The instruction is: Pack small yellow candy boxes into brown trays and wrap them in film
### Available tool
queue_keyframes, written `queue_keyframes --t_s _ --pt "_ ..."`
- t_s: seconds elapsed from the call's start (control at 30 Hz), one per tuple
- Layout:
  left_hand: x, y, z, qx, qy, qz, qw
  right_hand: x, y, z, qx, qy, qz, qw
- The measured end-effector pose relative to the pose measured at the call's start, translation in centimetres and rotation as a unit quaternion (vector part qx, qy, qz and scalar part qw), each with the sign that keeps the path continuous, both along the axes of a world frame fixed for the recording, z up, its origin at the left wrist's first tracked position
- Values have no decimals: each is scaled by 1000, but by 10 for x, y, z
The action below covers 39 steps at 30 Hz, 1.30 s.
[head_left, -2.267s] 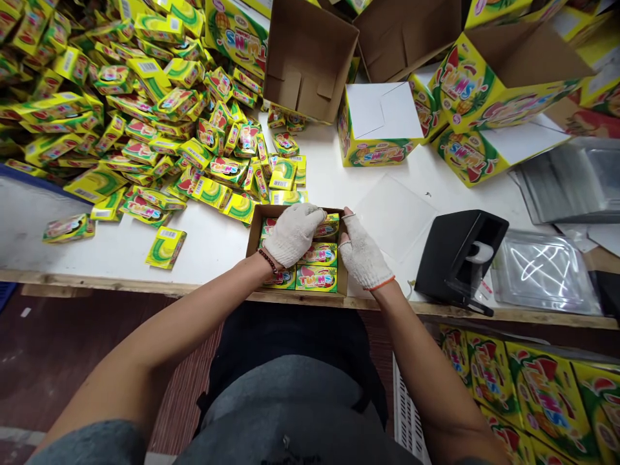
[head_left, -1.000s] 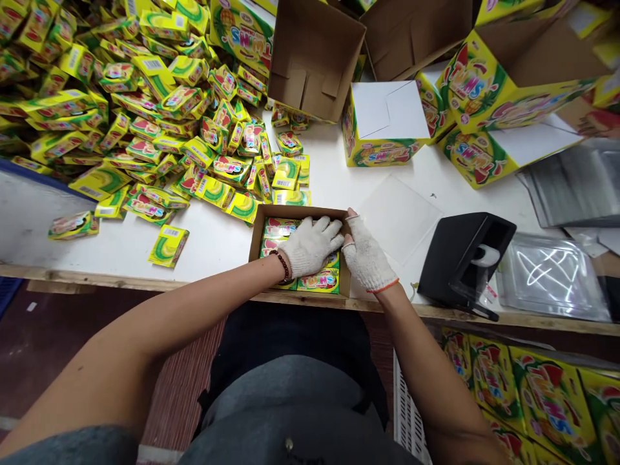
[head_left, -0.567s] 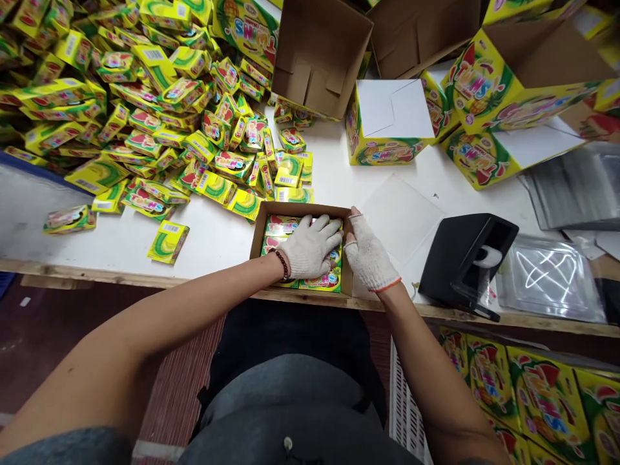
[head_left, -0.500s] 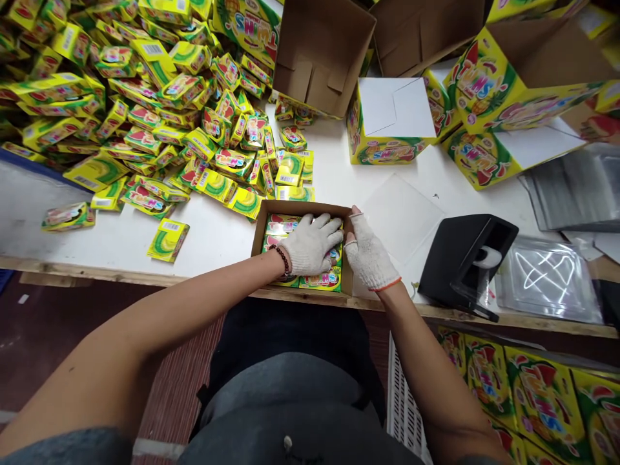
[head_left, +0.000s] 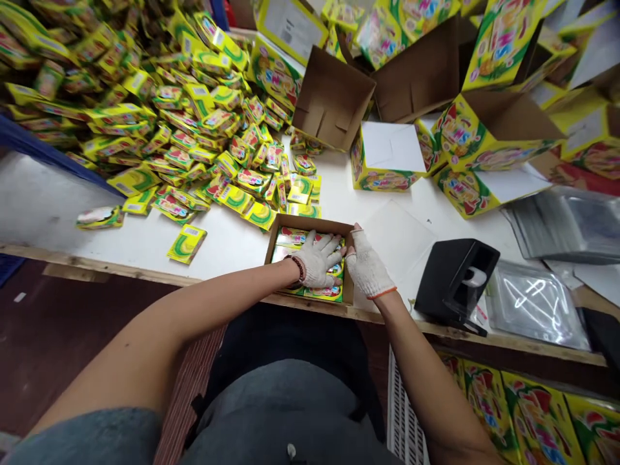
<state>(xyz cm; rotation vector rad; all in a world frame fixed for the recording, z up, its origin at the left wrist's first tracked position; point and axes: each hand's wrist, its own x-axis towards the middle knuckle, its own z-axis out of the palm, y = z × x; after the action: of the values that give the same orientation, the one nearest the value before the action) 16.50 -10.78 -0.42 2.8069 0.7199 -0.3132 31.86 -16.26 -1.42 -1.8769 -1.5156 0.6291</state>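
Note:
An open brown box (head_left: 347,294) with small yellow-green packs (head_left: 323,292) inside stands at the table's front edge. My left hand (head_left: 320,259), in a white glove with a dark bead bracelet at the wrist, lies over the packs with its fingers spread. At the box's right wall is my gloved right hand (head_left: 369,265), its thumb and fingertips on the wall's edge. Part of the packs is hidden under my left hand.
A large heap of small packs (head_left: 194,116) covers the back left. Behind the box stand printed cartons (head_left: 387,158). To the right are a black tape dispenser (head_left: 448,278) and clear plastic covers (head_left: 537,303). Larger boxes (head_left: 537,407) lie below the table at right.
The view has tilted up, so more cartons show at the back and the table sits lower. My left hand still lies on the packs and my right hand remains at the box's wall.

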Motion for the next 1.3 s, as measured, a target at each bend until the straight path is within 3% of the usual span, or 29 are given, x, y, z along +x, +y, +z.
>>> queue_keyframes --t_s 0.1,0.17,0.23,0.33,0.4,0.47,0.6,0.7,0.77,0.83,0.93,1.0,1.03,1.1,1.2,1.23,1.3 --pt "3 -1 15 -37 9 5 999 6 -1 -5 20 -15 14 1000" --pt "-7 2 32 -54 -33 -14 998 10 -3 -9 35 -28 19 999" --pt "-30 9 47 -25 -114 -5 993 14 -5 -11 45 -44 22 998" --pt "-83 29 59 89 -195 104 971 19 -6 -8 43 -70 46 996" --pt "-117 47 53 148 -178 153 961 21 -4 -1 21 -92 62 994" --pt "-139 64 41 178 -132 147 964 20 -2 10 -6 -121 69 990" --pt "-145 86 22 193 -100 137 966 12 -3 37 14 -189 75 979" --pt "-149 89 27 165 -172 221 946 2 -9 55 83 -193 79 975" --pt "-157 82 35 109 -275 317 901 -11 -10 64 118 -153 81 978" --pt "-163 64 46 6 -410 390 824 -30 -6 71 130 -85 81 985" --pt "-156 27 57 -194 -566 412 687 -70 6 81 99 31 92 990" --pt "-146 4 61 -281 -591 397 644 -92 15 89 60 82 128 987" --pt "-144 -5 62 -298 -585 385 649 -99 19 93 41 96 151 983" --pt "-148 -15 61 -266 -555 358 702 -100 22 100 6 102 191 976" --pt "-185 -9 54 -72 -460 356 810 -78 20 102 -72 65 231 968" --pt "-203 -4 49 6 -407 374 834 -69 17 99 -109 39 236 965" --pt "-239 6 38 105 -277 429 853 -60 14 90 -190 -30 249 949"
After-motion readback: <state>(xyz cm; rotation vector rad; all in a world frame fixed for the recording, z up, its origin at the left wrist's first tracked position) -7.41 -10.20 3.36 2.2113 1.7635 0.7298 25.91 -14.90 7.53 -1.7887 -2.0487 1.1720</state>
